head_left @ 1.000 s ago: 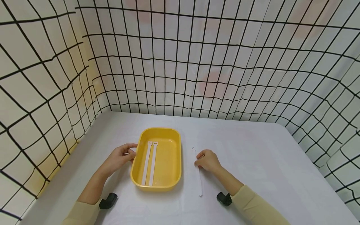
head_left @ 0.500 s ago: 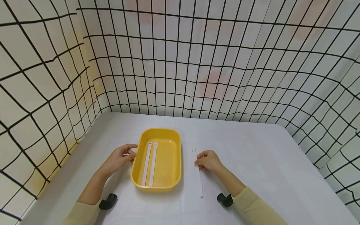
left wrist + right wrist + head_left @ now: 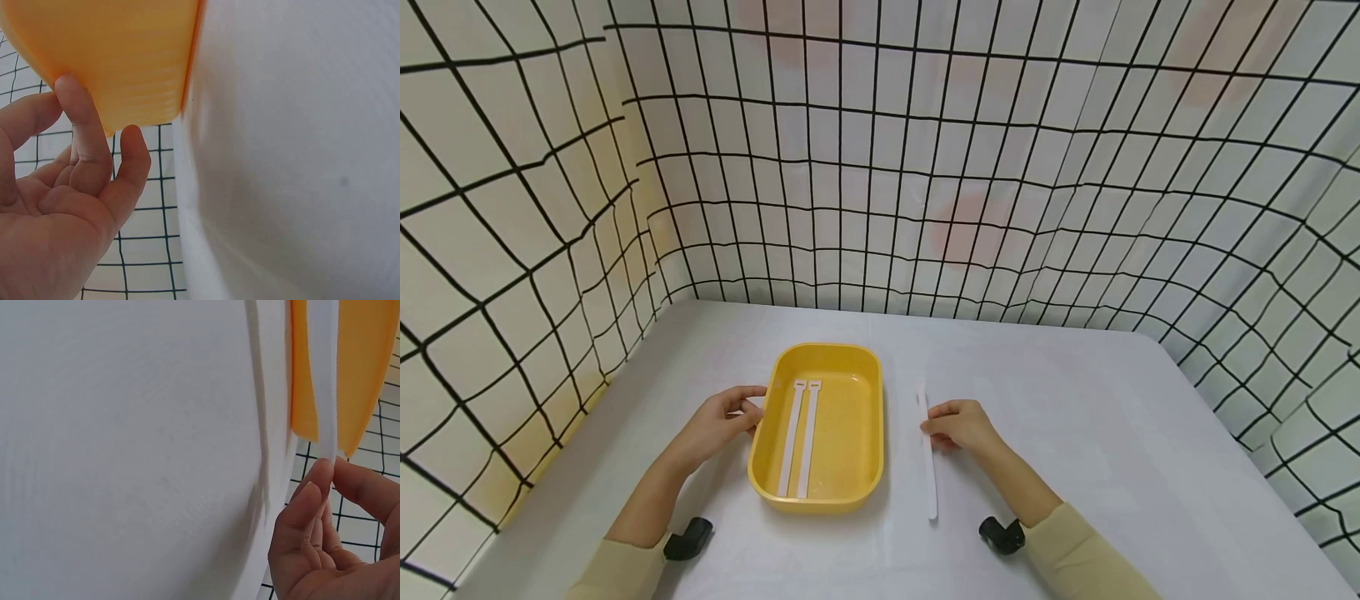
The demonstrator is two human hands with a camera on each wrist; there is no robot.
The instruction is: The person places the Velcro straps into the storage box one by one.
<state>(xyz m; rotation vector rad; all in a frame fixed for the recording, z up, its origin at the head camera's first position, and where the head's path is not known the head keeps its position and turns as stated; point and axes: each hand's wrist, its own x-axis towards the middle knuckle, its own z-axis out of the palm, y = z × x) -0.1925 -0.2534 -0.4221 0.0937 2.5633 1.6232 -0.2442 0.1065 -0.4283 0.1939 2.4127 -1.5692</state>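
Observation:
My right hand (image 3: 961, 423) pinches a white hook-and-loop cable tie (image 3: 930, 483) between thumb and fingertips, right of a yellow tray (image 3: 868, 487). In the right wrist view the tie (image 3: 324, 381) stands apart from its shadow, above the tabletop, with the tray's wall (image 3: 362, 375) behind it. Two more white cable ties, a left one (image 3: 790, 442) and a right one (image 3: 808, 437), lie side by side in the tray, slotted heads at the far end. Beside the tray's left rim is my left hand (image 3: 718, 425); its loosely bent fingers touch the outer wall (image 3: 137, 69).
A white cloth (image 3: 1075, 417) covers the table. Black grid mesh (image 3: 880, 167) over pale sheeting rises behind it and on both sides. A black wrist camera (image 3: 688, 538) sits at the left wrist, another black camera (image 3: 1002, 535) at the right.
The tie in my right hand has turned slightly, showing more of its flat face, and looks lifted, its near end a little higher in view. The left hand and tray hold their places.

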